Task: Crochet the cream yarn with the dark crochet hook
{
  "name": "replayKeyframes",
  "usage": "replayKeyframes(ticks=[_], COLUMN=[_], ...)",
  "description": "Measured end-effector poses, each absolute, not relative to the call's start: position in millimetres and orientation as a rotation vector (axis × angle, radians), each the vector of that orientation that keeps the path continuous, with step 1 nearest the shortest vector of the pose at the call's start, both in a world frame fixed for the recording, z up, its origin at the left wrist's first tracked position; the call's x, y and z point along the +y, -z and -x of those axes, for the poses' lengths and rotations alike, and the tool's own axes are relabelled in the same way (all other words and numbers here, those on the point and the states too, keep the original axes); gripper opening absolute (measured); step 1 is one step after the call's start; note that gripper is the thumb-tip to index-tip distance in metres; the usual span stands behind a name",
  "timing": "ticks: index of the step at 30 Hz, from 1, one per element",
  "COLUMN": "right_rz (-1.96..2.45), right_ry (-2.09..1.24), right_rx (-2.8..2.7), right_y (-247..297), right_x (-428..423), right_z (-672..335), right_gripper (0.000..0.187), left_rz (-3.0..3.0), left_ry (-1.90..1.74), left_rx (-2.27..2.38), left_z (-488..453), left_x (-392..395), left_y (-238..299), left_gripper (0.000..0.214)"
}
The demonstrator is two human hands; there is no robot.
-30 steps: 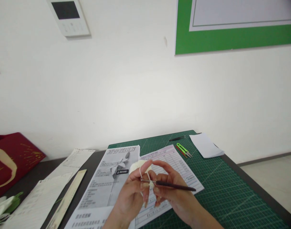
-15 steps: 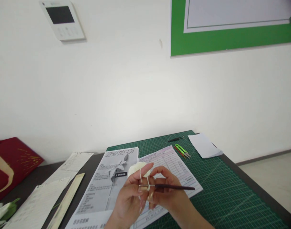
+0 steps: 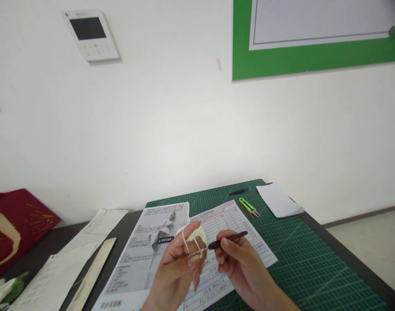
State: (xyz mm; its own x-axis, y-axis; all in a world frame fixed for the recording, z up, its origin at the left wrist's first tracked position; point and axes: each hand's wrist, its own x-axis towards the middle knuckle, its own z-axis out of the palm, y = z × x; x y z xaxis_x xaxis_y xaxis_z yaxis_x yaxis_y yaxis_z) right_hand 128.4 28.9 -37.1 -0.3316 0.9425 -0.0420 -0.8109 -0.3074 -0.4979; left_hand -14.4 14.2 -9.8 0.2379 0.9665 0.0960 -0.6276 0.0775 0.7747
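My left hand (image 3: 179,263) is closed, with cream yarn (image 3: 188,249) looped over its forefinger and pinched between the fingers. A cream ball of yarn (image 3: 197,233) lies just behind that hand on the printed sheets. My right hand (image 3: 239,261) pinches a dark crochet hook (image 3: 228,239), whose tip points left into the yarn at my left fingers. Both hands hover over the printed instruction sheet (image 3: 145,250) and a pink form (image 3: 230,220) on the green cutting mat (image 3: 301,259).
Green thread snips (image 3: 248,204), a dark thin tool (image 3: 240,191) and a white paper (image 3: 278,199) lie at the mat's far end. A ruler (image 3: 93,272), more papers (image 3: 55,276) and a red bag (image 3: 12,224) sit left. A white wall stands behind.
The crochet hook's handle has tilted upward and drawn closer to my left hand. The yarn loop on my left forefinger has shifted, and the view has dipped slightly.
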Motion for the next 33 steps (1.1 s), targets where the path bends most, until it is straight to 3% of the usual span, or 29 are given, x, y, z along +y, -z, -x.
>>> replayKeyframes(ticks=[11,14,18,21,24,29,33], right_rz=[0.447,0.561,0.476,0.353,0.431,0.504,0.347], right_ry=[-1.747,-1.408,-0.578,-0.373,-0.584,-1.329,-1.758], right_rx=[-0.408,-0.735,-1.409,-1.600,-1.416,-0.849,-0.560], right_y=[37,39,39,39,40,42,44], right_x=[23,18,13,13,11,10,14], right_z=[-122,-123,-129,-130,-125,-114,-112], right_gripper=[0.018,0.011,0.041,0.049,0.039,0.009,0.013], left_rz=[-1.263,-1.328,-0.962,-0.598,-0.453,-0.499,-0.529], left_ry=[-1.624,-1.729,-1.713,-1.526,-1.393,-1.317,-1.277], left_rx=[0.831,1.025,0.986,0.691,0.509,0.399,0.352], left_z=[-1,-11,-13,-5,3,11,11], left_x=[10,6,4,6,9,13,11], left_y=[26,24,16,8,4,6,7], left_gripper=[0.036,0.033,0.042,0.062,0.073,0.071,0.062])
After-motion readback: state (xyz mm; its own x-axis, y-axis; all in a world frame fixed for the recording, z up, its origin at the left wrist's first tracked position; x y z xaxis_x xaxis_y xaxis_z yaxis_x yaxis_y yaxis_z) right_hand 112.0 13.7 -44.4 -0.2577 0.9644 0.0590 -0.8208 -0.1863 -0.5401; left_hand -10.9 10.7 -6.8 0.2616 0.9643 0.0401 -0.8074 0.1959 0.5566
